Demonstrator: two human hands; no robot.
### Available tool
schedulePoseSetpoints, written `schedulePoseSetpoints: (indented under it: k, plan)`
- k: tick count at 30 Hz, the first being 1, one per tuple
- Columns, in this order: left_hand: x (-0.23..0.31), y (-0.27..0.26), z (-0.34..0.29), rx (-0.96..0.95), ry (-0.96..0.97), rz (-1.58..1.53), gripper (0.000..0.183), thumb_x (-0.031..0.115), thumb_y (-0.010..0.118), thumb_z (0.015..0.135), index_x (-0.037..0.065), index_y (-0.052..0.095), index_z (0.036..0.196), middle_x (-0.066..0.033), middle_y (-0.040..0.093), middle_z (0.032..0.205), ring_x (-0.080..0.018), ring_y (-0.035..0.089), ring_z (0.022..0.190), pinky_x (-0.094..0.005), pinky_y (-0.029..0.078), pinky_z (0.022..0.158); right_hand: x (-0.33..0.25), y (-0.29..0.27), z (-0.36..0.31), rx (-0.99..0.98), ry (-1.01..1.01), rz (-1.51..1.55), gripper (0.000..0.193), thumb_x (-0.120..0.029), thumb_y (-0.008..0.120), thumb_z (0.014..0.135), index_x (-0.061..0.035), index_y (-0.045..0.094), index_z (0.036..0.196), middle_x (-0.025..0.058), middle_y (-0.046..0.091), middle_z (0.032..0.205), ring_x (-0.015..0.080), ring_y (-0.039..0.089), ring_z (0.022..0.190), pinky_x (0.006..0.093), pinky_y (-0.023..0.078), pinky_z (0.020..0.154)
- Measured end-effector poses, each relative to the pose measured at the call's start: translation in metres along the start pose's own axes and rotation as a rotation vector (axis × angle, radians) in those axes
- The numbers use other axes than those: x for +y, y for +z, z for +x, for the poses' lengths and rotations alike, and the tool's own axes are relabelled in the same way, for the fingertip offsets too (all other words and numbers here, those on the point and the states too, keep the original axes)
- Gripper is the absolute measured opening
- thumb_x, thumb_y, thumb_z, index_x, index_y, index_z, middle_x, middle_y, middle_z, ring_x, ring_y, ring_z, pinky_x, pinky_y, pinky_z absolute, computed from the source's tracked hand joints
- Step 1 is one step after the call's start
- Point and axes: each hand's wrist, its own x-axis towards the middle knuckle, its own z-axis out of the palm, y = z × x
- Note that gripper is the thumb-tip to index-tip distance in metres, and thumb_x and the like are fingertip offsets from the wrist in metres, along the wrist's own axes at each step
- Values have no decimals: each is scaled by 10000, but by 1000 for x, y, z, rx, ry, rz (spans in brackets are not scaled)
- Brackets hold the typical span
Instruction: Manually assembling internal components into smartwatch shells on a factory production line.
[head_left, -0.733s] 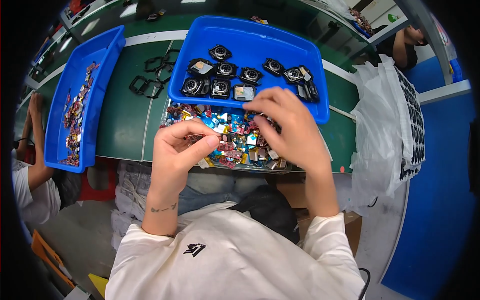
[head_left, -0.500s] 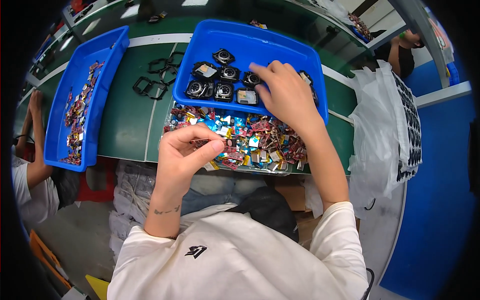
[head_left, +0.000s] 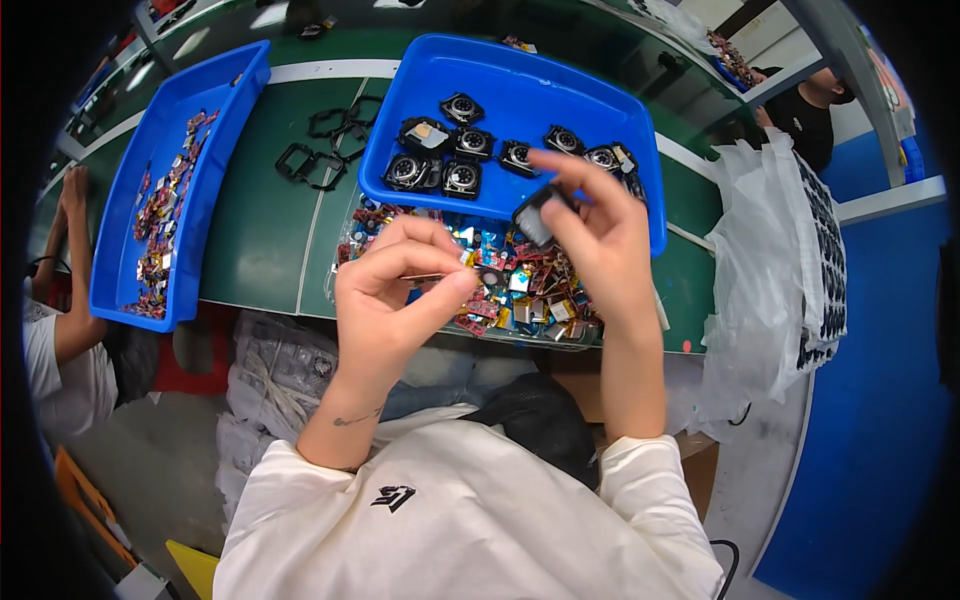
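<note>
My right hand (head_left: 608, 240) grips a black watch case (head_left: 533, 222) between thumb and fingers, its pale inside facing me. It hangs over the near rim of the blue tray (head_left: 590, 92), slightly smeared by motion. Several more black watch cases (head_left: 462, 178) lie in that tray, most with a round disc facing up. My left hand (head_left: 395, 295) is closed in a pinch in front of the tray. Its fingertips hold a small circuit board (head_left: 432, 275), thin and mostly hidden. Below both hands spreads a pile of red circuit boards with yellow and silver parts (head_left: 545, 290).
Black empty frames (head_left: 310, 165) lie on the green table (head_left: 265, 215) left of the tray. A second blue tray (head_left: 190, 240) farther left holds loose boards. White sheeting and a stack of dark-patterned sheets (head_left: 815, 250) stand at right. Other people sit at far left and far right.
My right hand has come back from inside the tray, lifting a watch case out of the near row. My left hand keeps its pinch and sits slightly farther right in the picture.
</note>
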Motion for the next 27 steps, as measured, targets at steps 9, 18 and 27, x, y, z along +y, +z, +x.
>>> schedulePoseSetpoints:
  k: [9,18,27]
  plan:
    - [-3,23,1,60,118,440,66,44,709,687,46,693,752,-106,638,1060,-199,540,936,-314,413,827,-14,22,-48,95,183,414,212,92,529,830,55,564,1036,85,577,1005,140,616,877,266,581,702]
    - [-3,31,-2,30,138,557,56,57,698,689,55,698,745,-110,643,1108,-236,522,995,-363,375,901,-9,23,-58,85,90,393,219,64,563,830,48,555,1048,92,574,1034,137,608,921,247,560,733]
    - [-5,31,-2,71,78,456,33,21,679,694,23,670,725,-134,663,1043,-206,567,927,-344,394,877,-8,25,-59,84,78,384,211,39,590,830,32,569,1040,88,580,1027,128,606,912,230,549,711]
